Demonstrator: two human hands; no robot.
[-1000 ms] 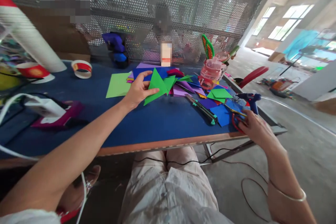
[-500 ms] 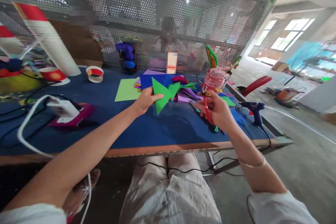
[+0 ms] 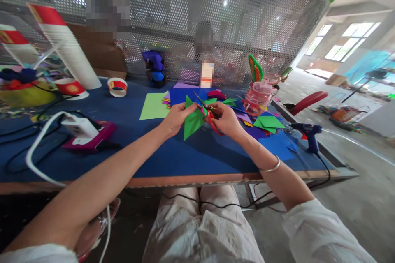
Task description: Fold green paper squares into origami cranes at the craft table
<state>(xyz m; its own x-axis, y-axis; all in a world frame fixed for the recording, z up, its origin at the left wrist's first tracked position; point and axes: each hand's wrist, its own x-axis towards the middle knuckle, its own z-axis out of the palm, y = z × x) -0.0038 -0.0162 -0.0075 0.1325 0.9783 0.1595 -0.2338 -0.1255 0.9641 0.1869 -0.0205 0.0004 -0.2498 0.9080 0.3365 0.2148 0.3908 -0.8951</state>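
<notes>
My left hand (image 3: 176, 120) pinches a folded green paper (image 3: 191, 124) between thumb and fingers, holding it above the blue tabletop. Red-handled scissors (image 3: 213, 122) are in my right hand (image 3: 226, 118), which is closed around their handles. Their dark blades point up and left, close beside the paper's upper part; I cannot tell whether they touch it. Behind both hands lie a blue sheet (image 3: 182, 96), a light green sheet (image 3: 152, 107) and several coloured paper pieces, partly hidden by my fingers.
On the left are a power strip (image 3: 89, 135) with cables, a tall stack of paper cups (image 3: 72, 49) and a cup ring (image 3: 117, 86). To the right stand a pink jar (image 3: 258, 95), loose green paper (image 3: 269, 122) and a glue gun (image 3: 310, 135). A mesh panel (image 3: 173, 16) rises behind.
My right hand has carried the scissors left from the table's right side to the green paper. The left hand still grips the paper, now turned slightly.
</notes>
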